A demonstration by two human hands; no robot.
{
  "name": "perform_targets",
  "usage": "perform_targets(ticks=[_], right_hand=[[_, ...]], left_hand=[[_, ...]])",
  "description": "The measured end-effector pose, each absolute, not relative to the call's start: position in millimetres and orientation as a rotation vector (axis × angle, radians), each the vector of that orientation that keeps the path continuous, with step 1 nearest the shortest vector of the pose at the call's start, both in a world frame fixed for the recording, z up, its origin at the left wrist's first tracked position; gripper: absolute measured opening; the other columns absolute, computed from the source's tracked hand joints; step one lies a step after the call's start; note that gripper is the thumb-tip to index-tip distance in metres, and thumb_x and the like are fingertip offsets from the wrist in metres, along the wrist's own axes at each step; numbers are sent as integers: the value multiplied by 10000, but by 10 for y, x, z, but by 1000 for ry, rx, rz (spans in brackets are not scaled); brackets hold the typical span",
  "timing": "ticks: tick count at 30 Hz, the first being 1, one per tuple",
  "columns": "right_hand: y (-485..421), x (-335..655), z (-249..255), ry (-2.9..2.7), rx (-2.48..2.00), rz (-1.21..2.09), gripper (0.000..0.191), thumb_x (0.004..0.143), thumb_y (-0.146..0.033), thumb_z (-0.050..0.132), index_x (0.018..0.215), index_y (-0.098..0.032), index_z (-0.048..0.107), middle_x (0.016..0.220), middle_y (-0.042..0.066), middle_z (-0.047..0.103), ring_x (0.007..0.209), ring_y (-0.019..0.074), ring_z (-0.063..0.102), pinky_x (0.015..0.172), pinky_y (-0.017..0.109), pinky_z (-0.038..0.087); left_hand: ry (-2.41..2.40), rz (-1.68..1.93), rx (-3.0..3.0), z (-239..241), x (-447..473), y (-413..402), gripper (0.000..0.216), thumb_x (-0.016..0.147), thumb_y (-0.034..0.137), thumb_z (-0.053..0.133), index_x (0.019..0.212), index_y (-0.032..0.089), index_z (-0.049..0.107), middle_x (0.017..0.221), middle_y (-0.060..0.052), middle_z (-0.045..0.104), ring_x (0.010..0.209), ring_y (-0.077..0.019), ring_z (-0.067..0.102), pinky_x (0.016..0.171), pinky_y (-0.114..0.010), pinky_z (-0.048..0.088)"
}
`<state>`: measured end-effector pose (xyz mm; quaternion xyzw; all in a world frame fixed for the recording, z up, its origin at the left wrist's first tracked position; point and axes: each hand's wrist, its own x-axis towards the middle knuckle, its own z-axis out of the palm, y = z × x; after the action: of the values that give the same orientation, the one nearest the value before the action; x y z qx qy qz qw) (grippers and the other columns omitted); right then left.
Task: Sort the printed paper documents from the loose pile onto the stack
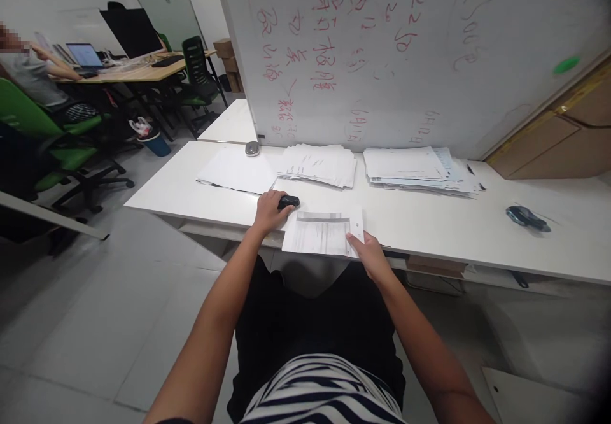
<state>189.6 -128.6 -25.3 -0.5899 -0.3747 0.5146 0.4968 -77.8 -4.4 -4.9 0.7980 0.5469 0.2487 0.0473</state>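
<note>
A printed sheet (321,233) lies at the front edge of the white table (429,220). My right hand (368,255) pinches its near right corner, thumb on top. My left hand (270,212) is closed around a small black stapler (289,202) at the sheet's top left corner. Behind them lie a single white sheet (237,170) and two stacks of printed papers (319,164), (415,169).
A whiteboard (405,48) with red writing stands at the table's back edge. A dark clip-like object (527,217) lies at the right, a small grey object (252,149) at the back left. At far left a person sits among green chairs (42,131) and desks.
</note>
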Motion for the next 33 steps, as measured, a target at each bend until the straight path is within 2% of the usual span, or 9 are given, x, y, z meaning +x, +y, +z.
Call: perform_targets(ticks=[5, 10, 13, 18, 21, 23, 26, 29, 33], right_hand=[[-1350, 1877, -216, -923, -1408, 1261, 411, 747, -473, 649, 1045, -190, 651, 782, 37, 704, 616, 196, 612, 485, 290, 492], [-1452, 1808, -230, -870, -1372, 1274, 431, 749, -489, 648, 1053, -184, 650, 857, 46, 712, 594, 181, 599, 488, 299, 495], [-1509, 1762, -259, -854, -1340, 1297, 451, 762, -495, 640, 1083, -179, 643, 900, 56, 712, 576, 169, 596, 500, 304, 501], [-1591, 1669, -323, -769, -1300, 1328, 484, 778, -488, 634, 1143, -171, 613, 1031, 82, 693, 717, 209, 642, 516, 295, 504], [-1616, 1623, -345, -726, -1297, 1318, 510, 767, -504, 641, 1143, -161, 606, 1049, 91, 689, 782, 236, 649, 540, 308, 519], [-1625, 1613, -338, -738, -1311, 1298, 523, 759, -521, 642, 1136, -160, 610, 1039, 91, 695, 816, 249, 652, 575, 320, 529], [-1647, 1636, -302, -790, -1373, 1266, 532, 749, -551, 638, 1120, -169, 626, 1009, 80, 708, 855, 260, 655, 621, 329, 534], [-1692, 1669, -277, -820, -1451, 1283, 525, 761, -568, 621, 1111, -177, 632, 965, 71, 719, 801, 249, 663, 620, 327, 529], [-1750, 1641, -308, -804, -1533, 1360, 512, 773, -565, 613, 1103, -174, 642, 895, 67, 728, 730, 236, 666, 613, 323, 519]], left_hand=[[1642, 766, 2394, 75, -745, -68, 334, 873, 495, 460, 1065, 246, 574, 1043, -53, 621, 1016, -226, 530, 935, -382, 354], [1751, 629, 2264, 170, -700, 20, 454, 944, 497, 238, 748, 228, 548, 821, -50, 631, 850, -221, 555, 803, -372, 382], [1806, 549, 2234, 176, -683, 35, 457, 941, 496, 215, 699, 226, 493, 819, -63, 623, 886, -247, 538, 727, -351, 381], [1885, 387, 2163, 276, -623, 98, 377, 923, 424, 294, 690, 217, 506, 847, -62, 652, 959, -267, 540, 837, -404, 372], [1901, 353, 2102, 391, -520, 246, 336, 914, 418, 319, 766, 225, 551, 838, -42, 664, 881, -246, 574, 902, -455, 355], [1877, 459, 2112, 426, -433, 370, 346, 916, 457, 312, 889, 237, 577, 921, -53, 664, 893, -248, 581, 908, -463, 368], [1864, 735, 2170, 341, -321, 530, 444, 885, 525, 376, 1184, 227, 514, 1248, -125, 550, 1161, -315, 476, 958, -479, 365], [1877, 866, 2209, 129, -257, 625, 653, 822, 580, 480, 1345, 200, 386, 1457, -146, 333, 1372, -372, 205, 1095, -543, 194], [1740, 870, 2234, -131, -214, 748, 729, 808, 563, 516, 1392, 168, 330, 1521, -104, 184, 1422, -393, -35, 1118, -572, -89]])
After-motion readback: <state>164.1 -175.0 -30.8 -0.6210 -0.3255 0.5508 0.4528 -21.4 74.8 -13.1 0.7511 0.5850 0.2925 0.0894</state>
